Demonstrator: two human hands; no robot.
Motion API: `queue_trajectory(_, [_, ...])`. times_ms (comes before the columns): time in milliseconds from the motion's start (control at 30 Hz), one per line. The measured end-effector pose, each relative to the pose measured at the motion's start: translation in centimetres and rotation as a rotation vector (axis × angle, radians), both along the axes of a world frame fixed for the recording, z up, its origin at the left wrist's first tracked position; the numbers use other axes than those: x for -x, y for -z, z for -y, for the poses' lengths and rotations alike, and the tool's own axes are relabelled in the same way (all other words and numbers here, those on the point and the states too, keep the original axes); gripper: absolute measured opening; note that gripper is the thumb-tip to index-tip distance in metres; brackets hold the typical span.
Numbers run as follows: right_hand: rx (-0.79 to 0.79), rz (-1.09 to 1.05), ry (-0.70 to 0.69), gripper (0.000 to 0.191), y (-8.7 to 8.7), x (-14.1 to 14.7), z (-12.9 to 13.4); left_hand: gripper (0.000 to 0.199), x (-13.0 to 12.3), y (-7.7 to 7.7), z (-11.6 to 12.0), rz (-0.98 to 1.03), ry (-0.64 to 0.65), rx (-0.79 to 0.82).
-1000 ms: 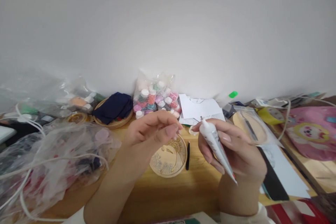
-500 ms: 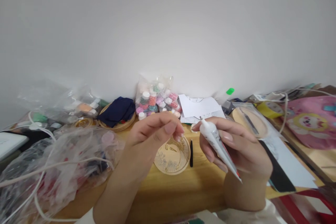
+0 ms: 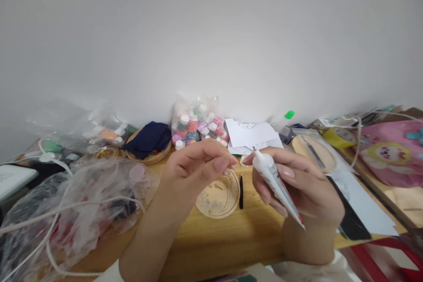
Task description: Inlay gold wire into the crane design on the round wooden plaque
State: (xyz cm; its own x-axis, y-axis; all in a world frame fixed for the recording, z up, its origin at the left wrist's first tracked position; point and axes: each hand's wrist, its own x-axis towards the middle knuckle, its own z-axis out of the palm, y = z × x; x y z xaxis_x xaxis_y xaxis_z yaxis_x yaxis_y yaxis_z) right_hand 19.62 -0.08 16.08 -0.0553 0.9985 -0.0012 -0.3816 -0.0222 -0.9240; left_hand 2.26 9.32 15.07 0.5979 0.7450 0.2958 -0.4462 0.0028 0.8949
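Note:
My right hand (image 3: 306, 185) is wrapped round a white glue tube (image 3: 269, 176) with a red edge and dark print. Its narrow nozzle points up and to the left. Across from it, my left hand (image 3: 194, 172) is closed, thumb and fingers pinched together at the tips; whatever may be between them is too small to make out. The fingertips stay apart from the nozzle. Below and behind the left hand lies a round wooden disc (image 3: 218, 200) carrying a line pattern, partly covered by the fingers. A slim black pen-like stick (image 3: 241, 191) rests just right of the disc.
Crumpled clear plastic bags (image 3: 82, 202) and white cables crowd the left side. At the back stand a bag of colourful bottles (image 3: 200, 121), dark blue cloth (image 3: 150, 139) and white papers (image 3: 253, 134). A black phone-like slab (image 3: 352, 211) and pink bag (image 3: 393, 152) lie right.
My left fingertips have moved slightly right, a little closer to the tube's nozzle. My right hand keeps its hold on the glue tube, almost unmoved.

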Motion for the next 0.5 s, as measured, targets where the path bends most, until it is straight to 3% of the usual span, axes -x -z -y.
queue_trajectory(500, [0.054,0.064,-0.003,0.033,-0.16,-0.22,-0.04,0.005,0.04,-0.21,-0.12,-0.015,-0.026,0.043])
